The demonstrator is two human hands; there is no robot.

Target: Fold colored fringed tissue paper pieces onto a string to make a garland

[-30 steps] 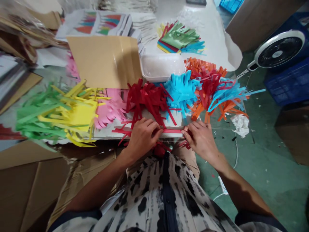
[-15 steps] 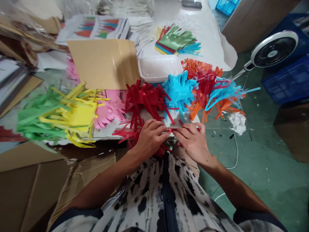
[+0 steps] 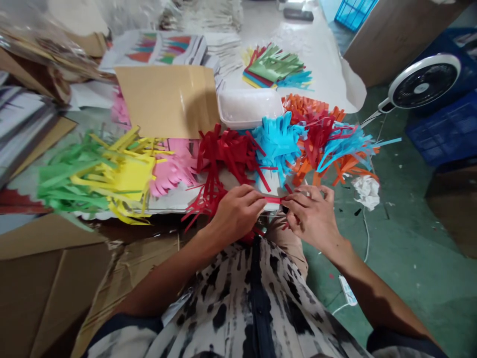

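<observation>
We pinch a thin red paper strip (image 3: 273,199) with our left hand (image 3: 236,214) and right hand (image 3: 309,216). Both grip it, fingers closed!

The head-worn camera faces forward and down. It looks closely onto the left hand (image 3: 235,215) and right hand (image 3: 309,219).

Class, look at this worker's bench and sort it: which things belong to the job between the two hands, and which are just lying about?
In use: left hand, right hand, red paper strip, red fringed paper.
Lying about: white plastic tub, floor fan, crumpled white paper, blue plastic crate.
</observation>
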